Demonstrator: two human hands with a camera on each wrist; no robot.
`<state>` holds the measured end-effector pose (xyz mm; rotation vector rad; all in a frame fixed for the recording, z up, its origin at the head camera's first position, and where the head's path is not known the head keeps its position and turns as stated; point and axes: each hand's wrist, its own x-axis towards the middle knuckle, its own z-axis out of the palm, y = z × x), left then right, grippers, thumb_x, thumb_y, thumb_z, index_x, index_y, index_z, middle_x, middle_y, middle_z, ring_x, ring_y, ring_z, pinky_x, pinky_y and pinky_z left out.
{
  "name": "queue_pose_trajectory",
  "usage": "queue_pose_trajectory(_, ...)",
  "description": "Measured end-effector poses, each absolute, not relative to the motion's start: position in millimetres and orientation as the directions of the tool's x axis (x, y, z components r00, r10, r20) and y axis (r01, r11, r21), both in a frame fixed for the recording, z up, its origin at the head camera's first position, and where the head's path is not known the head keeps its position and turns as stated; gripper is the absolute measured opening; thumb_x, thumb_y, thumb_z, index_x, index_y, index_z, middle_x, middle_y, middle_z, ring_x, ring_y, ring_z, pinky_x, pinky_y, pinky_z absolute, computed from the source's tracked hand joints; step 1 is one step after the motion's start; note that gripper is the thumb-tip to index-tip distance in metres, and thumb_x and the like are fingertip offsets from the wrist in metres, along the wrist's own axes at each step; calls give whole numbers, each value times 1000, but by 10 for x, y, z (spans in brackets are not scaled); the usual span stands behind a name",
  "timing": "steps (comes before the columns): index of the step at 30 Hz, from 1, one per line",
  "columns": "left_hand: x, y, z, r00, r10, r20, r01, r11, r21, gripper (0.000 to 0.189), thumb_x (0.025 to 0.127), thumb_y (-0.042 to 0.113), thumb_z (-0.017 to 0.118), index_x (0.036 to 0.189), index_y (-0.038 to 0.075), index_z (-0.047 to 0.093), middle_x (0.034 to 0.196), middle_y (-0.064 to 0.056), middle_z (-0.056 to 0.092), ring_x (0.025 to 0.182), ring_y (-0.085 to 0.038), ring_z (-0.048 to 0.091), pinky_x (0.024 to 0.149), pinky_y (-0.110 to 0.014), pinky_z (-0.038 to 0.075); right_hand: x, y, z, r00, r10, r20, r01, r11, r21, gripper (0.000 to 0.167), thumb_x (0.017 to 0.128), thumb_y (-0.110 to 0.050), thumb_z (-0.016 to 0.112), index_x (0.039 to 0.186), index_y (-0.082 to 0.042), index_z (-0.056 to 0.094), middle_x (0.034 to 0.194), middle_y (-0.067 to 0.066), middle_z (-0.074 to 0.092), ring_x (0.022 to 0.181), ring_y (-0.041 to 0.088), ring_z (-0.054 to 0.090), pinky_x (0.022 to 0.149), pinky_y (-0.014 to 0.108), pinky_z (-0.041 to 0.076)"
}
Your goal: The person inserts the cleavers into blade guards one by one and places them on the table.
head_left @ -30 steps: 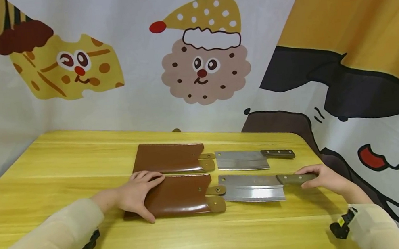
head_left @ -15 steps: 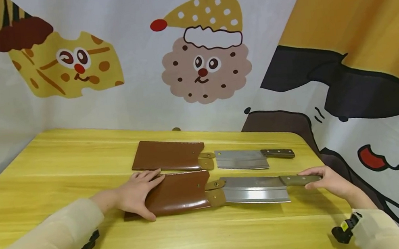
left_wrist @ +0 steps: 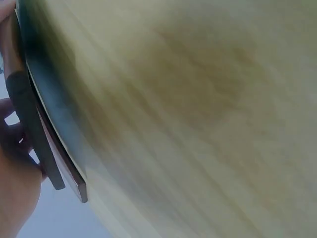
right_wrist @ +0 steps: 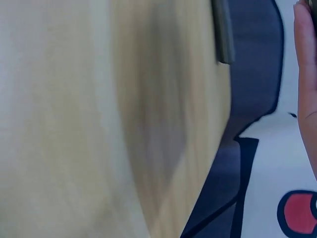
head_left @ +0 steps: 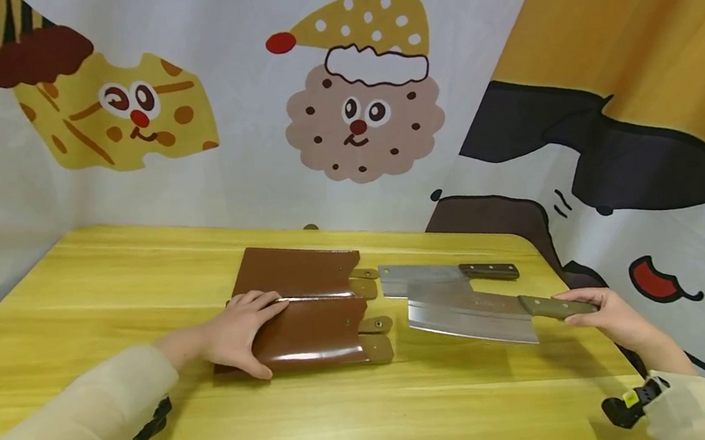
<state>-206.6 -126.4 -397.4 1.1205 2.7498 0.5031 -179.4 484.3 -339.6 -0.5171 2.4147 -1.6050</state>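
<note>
on the yellow tabletop (head_left: 252, 431), the near brown sheath (head_left: 316, 335) lies under the spread left hand (head_left: 236, 338), the far sheath (head_left: 300, 272) behind it; the right hand (head_left: 618, 325) holds a large cleaver (head_left: 475, 316) aloft by its handle; a smaller cleaver (head_left: 438, 272) lies beyond.

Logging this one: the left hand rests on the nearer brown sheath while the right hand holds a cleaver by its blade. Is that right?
Not quite: the right hand holds the cleaver by its handle, not its blade, as the head view shows. The left hand does rest on the nearer brown sheath.
</note>
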Motion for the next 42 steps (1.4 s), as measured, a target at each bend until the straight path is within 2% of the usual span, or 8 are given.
queue_pose_trajectory(5, -2066, -1262, -3934, -709, 705, -16, 652, 664, 366, 109, 64, 56, 74, 147, 2, 27, 150, -25, 26, 136, -43, 24, 104, -65, 21, -1809, 4834, -3345, -920, -388, 63, -184, 282, -942, 49, 83, 18, 51, 110, -19, 70, 105, -14, 66, 86, 2, 63, 71, 17, 52)
queue_pose_trajectory(12, -2065, -1188, -3882, -703, 711, 17, 661, 643, 386, 108, 64, 53, 74, 147, 2, 27, 150, -24, 26, 136, -42, 23, 105, -64, 20, -1891, 4713, -3389, -899, -435, 56, -206, 306, -929, 50, 82, 18, 53, 111, -20, 70, 106, -15, 66, 85, 3, 63, 70, 19, 53)
queue_pose_trajectory(21, -2078, -1175, -3796, -729, 683, 44, 642, 659, 392, 107, 65, 53, 74, 148, 5, 26, 151, -23, 25, 137, -41, 23, 106, -64, 20, -1981, 4567, -3412, -905, -425, 3, -193, 406, -893, 43, 83, 10, 59, 108, -23, 70, 102, -15, 67, 83, 6, 63, 69, 20, 53)
queue_pose_trajectory(35, -2052, -1094, -3726, -700, 709, 83, 683, 632, 367, 107, 65, 55, 73, 147, 4, 27, 150, -22, 27, 137, -40, 24, 106, -62, 20, -1983, 4487, -3462, -898, -440, 12, -201, 384, -901, 44, 82, 13, 57, 106, -22, 71, 98, -13, 67, 80, 4, 61, 67, 19, 52)
queue_pose_trajectory(42, -2042, -1043, -3700, -698, 712, 72, 683, 632, 367, 106, 65, 54, 73, 148, 5, 27, 151, -22, 27, 137, -40, 23, 106, -62, 20, -2001, 4452, -3463, -906, -422, -25, -168, 414, -895, 44, 83, 10, 58, 106, -26, 70, 99, -15, 66, 81, 3, 61, 68, 19, 52)
